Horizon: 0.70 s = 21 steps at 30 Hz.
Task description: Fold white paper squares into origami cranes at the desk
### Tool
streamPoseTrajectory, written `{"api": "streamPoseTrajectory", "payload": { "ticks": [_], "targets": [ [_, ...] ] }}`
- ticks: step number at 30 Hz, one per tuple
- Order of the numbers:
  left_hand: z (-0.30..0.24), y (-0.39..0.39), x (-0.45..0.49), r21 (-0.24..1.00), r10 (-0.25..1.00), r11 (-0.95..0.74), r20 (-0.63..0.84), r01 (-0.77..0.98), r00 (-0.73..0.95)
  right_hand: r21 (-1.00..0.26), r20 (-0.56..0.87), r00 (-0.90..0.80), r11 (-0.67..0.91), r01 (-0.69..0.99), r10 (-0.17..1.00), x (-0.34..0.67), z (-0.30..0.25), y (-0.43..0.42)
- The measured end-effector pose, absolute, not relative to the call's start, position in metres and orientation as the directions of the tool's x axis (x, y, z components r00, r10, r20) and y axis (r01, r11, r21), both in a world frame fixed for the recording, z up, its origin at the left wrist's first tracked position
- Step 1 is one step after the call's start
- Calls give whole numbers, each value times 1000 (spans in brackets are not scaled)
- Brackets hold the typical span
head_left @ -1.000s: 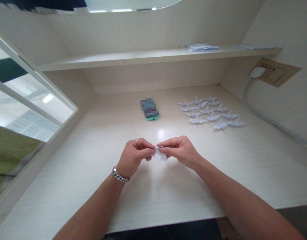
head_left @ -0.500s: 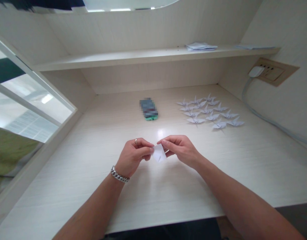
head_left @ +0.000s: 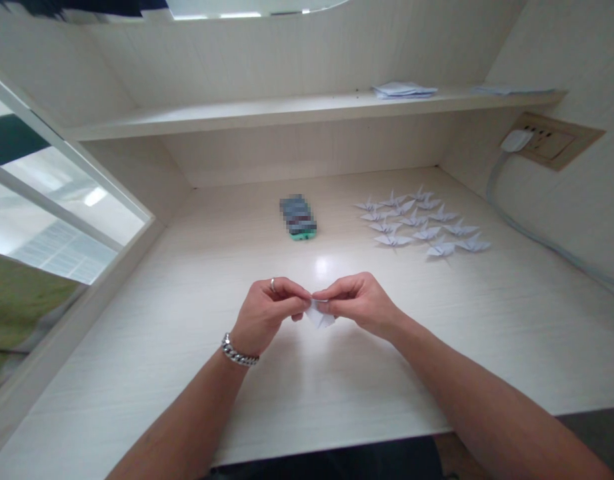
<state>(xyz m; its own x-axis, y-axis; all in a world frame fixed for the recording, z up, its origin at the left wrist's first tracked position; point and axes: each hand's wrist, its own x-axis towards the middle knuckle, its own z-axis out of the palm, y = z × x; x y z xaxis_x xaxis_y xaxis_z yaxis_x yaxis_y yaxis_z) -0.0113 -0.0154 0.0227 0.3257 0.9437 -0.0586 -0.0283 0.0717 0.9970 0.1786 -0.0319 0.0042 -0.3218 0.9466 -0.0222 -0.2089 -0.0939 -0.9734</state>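
Observation:
Both hands meet above the middle of the pale wooden desk (head_left: 137,373). My left hand (head_left: 269,313), with a ring and a metal bracelet, pinches the left side of a small folded white paper (head_left: 319,315). My right hand (head_left: 359,301) pinches its top right edge with thumb and fingers closed. The paper hangs between the fingertips, mostly hidden by them. Several finished white paper cranes (head_left: 421,223) lie in rows on the desk at the back right.
A phone in a green case (head_left: 297,217) lies behind the hands. A shelf (head_left: 237,117) above holds stacked white sheets (head_left: 404,91). A wall socket with a white plug (head_left: 519,140) and cable is on the right. A window frame (head_left: 61,200) borders the left.
The paper showed as a flatter square half a second ago; now my right fingers have closed down over its top, and less of it shows. The arms stayed in place.

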Motion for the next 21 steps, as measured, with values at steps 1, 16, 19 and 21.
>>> {"api": "streamPoseTrajectory", "payload": {
  "ticks": [1,16,19,21],
  "targets": [
    [24,-16,-12,998,940,58,-55,2,336,-970,-33,-359,-116,-213,933,180,5,-32],
    [29,-15,-14,986,918,10,-75,167,388,-965,-202,-311,-243,-102,929,179,4,-29],
    [28,-14,-15,990,909,14,-71,139,410,-963,-202,-307,-246,-109,930,180,5,-29],
    [29,-14,-15,989,919,14,-71,147,389,-964,-200,-296,-241,-108,934,180,5,-29]
  ]
}}
